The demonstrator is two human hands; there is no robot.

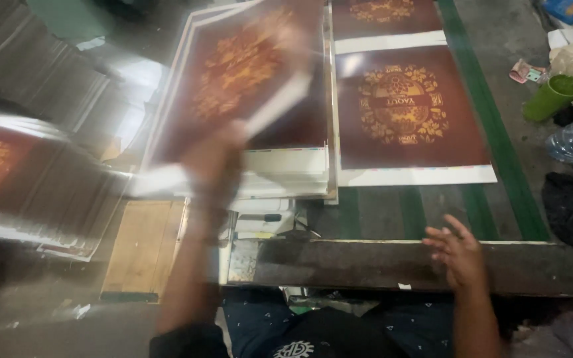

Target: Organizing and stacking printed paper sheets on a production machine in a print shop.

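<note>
While left hand (223, 156) lifts printed sheet (247, 73), right hand (455, 252) hovers open

The left hand (217, 156) grips a dark red printed sheet (247, 73) with a gold ornament at its middle — both are blurred, and the sheet hangs tilted over a stack of like sheets (286, 176). The right hand (457, 250) hovers open, fingers spread, above the near edge of the worktable (379, 265). Another red sheet (409, 116) lies flat on the table — a green cup (552, 98) stands well to its right. A wooden board (142, 246) lies on the floor at left.
</note>
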